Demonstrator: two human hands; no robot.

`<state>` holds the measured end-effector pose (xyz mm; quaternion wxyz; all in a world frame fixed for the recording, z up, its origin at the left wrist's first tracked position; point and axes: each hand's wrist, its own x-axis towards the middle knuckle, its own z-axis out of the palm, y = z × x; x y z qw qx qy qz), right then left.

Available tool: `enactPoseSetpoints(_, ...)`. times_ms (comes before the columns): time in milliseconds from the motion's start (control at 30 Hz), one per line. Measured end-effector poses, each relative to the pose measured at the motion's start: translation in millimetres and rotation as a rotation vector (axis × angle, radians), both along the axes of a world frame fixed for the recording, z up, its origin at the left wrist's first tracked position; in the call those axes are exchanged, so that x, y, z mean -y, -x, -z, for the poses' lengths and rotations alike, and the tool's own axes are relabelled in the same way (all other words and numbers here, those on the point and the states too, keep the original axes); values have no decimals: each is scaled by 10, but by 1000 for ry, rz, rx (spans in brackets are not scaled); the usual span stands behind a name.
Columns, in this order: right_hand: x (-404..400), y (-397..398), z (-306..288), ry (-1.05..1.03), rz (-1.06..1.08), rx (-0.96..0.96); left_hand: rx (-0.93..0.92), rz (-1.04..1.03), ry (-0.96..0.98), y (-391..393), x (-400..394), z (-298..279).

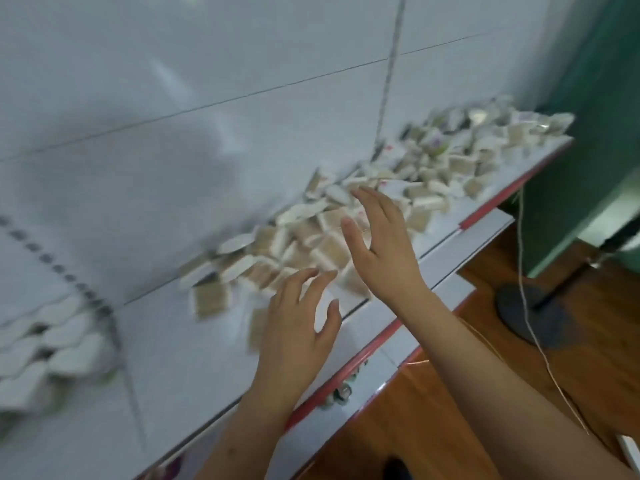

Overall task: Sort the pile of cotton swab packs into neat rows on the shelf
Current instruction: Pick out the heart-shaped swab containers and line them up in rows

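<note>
We see the pile of cotton swab packs point(346, 216) strewn loosely along the white shelf point(194, 358), running from near its middle out to the far right end against the pale back panel point(173, 98). The picture is blurred, so we cannot make out single packs clearly. At the far left stand neat rows of packs point(45, 348), side by side behind a divider rail point(104, 317), well apart from the loose heap.

Both hands reach over the near end of the pile. Our right hand point(381, 251) is stretched furthest forward, palm turned leftward, fingers straight and spread, thumb apart; it is above the packs in the middle of the heap and we cannot tell whether the fingertips touch them. It holds nothing. Our left hand point(301, 327) lies just beside and nearer to us, palm down, fingers slightly bent and spread, its fingertips at the near edge of the pile; it too is empty. One stray pack point(209, 299) lies just left of it on bare shelf.

The shelf's front edge bears a red strip point(349, 368). Beyond it we see a wooden floor point(433, 410), a dark round stand base point(526, 313) and a thin cord point(533, 334).
</note>
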<state>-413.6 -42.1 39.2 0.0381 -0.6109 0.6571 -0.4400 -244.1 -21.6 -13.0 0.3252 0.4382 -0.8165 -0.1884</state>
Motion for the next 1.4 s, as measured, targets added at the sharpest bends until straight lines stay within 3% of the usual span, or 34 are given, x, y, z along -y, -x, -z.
enactPoseSetpoints(267, 46, 2529, -263, -13, 164, -35, -7, 151, 39, 2392, 361, 105)
enactPoseSetpoints(533, 305, 4098, 71, -221, 290, 32, 64, 77, 22, 3492, 913, 252)
enactPoseSetpoints(900, 1403, 5152, 787, -560, 199, -88, 67, 84, 127, 4402, 1948, 386)
enactPoseSetpoints(1100, 1629, 5360, 719, -532, 138, -61, -73, 59, 76, 4561, 2280, 219)
enactPoseSetpoints(1200, 1629, 5315, 539, -381, 65, -39, -207, 122, -136, 4686, 2364, 3)
enactPoseSetpoints(1333, 1789, 4965, 311, -228, -249, -51, -453, 211, -533, 4851, 2480, -207)
enactPoseSetpoints(1400, 1927, 4822, 273, -202, -373, -108, -530, 184, -579, 4837, 2551, -257)
